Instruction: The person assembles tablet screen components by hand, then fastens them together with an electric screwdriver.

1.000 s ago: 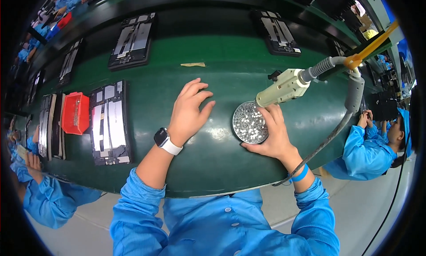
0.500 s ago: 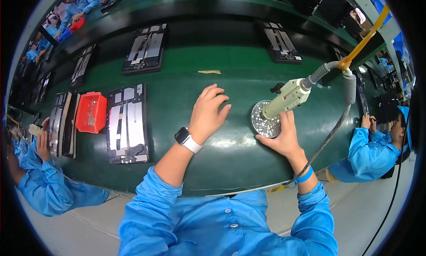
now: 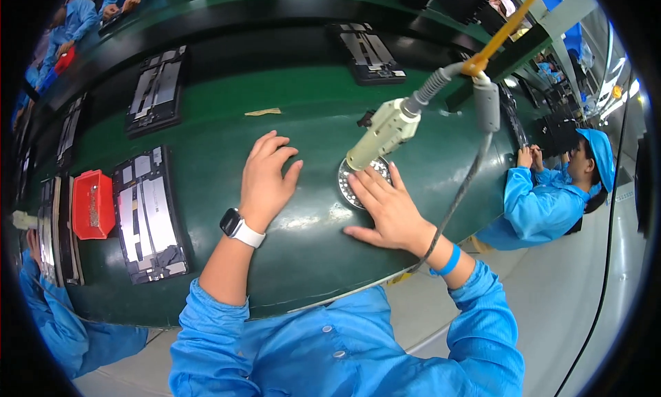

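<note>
My right hand (image 3: 391, 211) lies with its fingers stretched out over a round dish (image 3: 346, 189) of small metal pieces, the fingertips among the pieces and the thumb spread to the left. An electric screwdriver (image 3: 384, 134), pale green, hangs tilted above the dish on a grey cable, its lower end just over my fingertips. My left hand (image 3: 268, 180) rests on the green table, fingers loosely bent and apart, with nothing in it. Left of it lies an opened tablet-like device (image 3: 146, 215), its silver inner parts facing up.
A red bin (image 3: 93, 204) with small pieces stands left of the device, beside several upright panels (image 3: 58, 225). More opened devices (image 3: 157, 91) (image 3: 368, 53) lie along the far side. A tan strip (image 3: 263, 112) lies ahead. A co-worker (image 3: 551, 190) sits at the right.
My right hand has gone from the dish's side to over it, fingers now reaching among the metal pieces. The whole view has shifted, so the table's things appear further left.
</note>
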Tool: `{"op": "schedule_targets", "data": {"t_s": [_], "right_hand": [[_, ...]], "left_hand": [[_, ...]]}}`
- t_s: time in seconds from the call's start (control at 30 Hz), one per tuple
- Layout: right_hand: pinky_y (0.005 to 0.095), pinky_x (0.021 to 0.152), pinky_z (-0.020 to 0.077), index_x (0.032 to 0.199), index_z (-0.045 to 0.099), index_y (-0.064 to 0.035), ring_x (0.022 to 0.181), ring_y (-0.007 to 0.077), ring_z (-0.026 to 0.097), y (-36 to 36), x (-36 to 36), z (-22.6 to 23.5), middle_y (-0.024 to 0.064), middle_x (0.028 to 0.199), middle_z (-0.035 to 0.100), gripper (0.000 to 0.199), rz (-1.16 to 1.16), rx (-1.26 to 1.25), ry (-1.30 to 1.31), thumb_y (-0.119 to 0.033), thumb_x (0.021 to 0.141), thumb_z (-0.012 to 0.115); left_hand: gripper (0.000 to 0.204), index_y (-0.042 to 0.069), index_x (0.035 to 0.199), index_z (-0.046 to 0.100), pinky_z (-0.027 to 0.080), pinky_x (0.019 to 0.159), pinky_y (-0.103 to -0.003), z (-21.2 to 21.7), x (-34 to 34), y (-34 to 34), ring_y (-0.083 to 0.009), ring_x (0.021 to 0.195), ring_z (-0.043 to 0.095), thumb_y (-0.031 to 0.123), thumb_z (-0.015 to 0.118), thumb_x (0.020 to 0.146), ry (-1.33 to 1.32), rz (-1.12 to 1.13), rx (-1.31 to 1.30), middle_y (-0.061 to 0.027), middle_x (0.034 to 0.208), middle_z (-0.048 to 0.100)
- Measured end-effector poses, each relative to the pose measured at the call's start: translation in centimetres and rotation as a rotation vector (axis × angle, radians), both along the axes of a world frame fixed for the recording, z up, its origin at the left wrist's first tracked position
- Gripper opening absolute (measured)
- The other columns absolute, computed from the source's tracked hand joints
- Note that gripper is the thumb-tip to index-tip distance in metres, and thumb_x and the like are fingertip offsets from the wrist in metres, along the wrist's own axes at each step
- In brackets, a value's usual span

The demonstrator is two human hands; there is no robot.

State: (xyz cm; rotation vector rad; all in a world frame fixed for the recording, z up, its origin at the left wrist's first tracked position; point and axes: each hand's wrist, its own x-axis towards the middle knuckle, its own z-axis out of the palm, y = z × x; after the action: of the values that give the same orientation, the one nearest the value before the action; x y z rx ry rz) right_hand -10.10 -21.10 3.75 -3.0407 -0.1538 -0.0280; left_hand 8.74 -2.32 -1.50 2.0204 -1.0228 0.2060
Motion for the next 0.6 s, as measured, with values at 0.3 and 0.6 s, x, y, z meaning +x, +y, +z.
{"op": "schedule_targets", "data": {"t_s": [0.3,0.6], "right_hand": [[0.0629,0.115,0.0185,0.145,0.043,-0.002,0.145,0.0318,0.034,-0.1,-2.8,0.6,0.0183,0.153,0.04,0.083,0.104,0.1,0.046,-0.053,0.084,0.067],[0.0622,0.116,0.0153,0.145,0.044,-0.0045,0.143,0.0317,0.037,-3.1,-2.7,-0.5,0.0168,0.152,0.041,0.08,0.083,0.057,0.011,-0.048,0.083,0.069]], "left_hand": [[0.018,0.002,0.096,0.07,0.048,0.099,-0.042,0.6,-0.3,-0.8,-0.0351,0.124,0.055,0.008,0.074,0.079,0.029,-0.002,0.013,-0.0127,0.115,0.065],[0.018,0.001,0.095,0.069,0.047,0.099,-0.043,0.4,-0.1,-0.4,-0.0351,0.124,0.055,0.008,0.074,0.079,0.06,0.007,-0.019,-0.0128,0.115,0.066]]}}
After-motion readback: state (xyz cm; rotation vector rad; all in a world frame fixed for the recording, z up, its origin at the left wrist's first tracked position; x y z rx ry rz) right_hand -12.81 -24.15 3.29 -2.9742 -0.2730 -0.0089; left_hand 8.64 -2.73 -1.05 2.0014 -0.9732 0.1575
